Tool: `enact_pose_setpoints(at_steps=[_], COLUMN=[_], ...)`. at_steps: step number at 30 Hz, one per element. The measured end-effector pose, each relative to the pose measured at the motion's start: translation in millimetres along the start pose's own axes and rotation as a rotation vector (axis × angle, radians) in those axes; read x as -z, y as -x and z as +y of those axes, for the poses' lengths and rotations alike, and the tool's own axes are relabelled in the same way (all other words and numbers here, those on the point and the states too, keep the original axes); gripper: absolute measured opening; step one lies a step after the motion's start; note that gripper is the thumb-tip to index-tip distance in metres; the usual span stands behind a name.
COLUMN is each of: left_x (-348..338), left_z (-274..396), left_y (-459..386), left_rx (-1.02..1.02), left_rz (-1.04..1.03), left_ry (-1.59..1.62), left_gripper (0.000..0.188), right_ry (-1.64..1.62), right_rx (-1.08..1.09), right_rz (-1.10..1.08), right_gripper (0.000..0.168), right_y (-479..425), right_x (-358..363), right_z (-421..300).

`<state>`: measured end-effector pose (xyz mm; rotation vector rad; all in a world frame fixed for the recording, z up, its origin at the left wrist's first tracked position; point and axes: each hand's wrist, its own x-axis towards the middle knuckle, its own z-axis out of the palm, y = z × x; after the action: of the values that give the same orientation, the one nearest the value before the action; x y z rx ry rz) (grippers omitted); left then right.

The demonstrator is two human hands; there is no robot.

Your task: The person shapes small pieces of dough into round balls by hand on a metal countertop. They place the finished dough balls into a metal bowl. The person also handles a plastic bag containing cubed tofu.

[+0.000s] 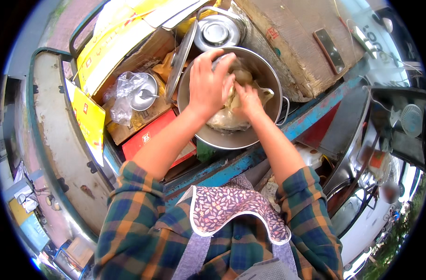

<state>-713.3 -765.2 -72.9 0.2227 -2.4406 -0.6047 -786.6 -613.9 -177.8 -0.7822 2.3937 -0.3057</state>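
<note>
A deep metal pot (276, 82) stands before me, its handle ring at the right. Inside lies pale, soft dough (230, 117), with glossy, translucent film, seemingly plastic, around part of it. My left hand (210, 82) reaches over the far left of the pot, fingers bent down at the dough; its grip is hidden. The fingers of my right hand (248, 101) are closed on the dough beside it. Motion blurs both hands and the dough near the fingertips. A round metal lid (180, 63) leans upright against the pot's left side.
A lidded metal container (216, 31) stands behind the pot. At left, a metal bowl (151, 85) holds a spoon and a clear plastic bag (123, 94). A red box (146, 136) lies nearer. A phone (329, 50) rests on the wooden board (297, 35); a blue metal rail (227, 168) runs before me.
</note>
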Motion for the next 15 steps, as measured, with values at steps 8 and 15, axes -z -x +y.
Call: enact_pose_setpoints(at_steps=[8,15], left_x=[-32.4,-22.3], left_z=[-10.4,-4.0], left_y=[124.2,106.5], left_rx=[0.001,0.008], left_rz=[-0.895,-0.953], left_ry=[-0.269,0.24], left_gripper=[0.044,0.014], right_ry=[-0.283,-0.004], right_rx=[-0.25,-0.193], right_rz=[-0.035,0.034], right_gripper=[0.088,0.084], right_y=[-23.4,20.6], right_x=[38.0,23.3], right_z=[7.4,-19.7])
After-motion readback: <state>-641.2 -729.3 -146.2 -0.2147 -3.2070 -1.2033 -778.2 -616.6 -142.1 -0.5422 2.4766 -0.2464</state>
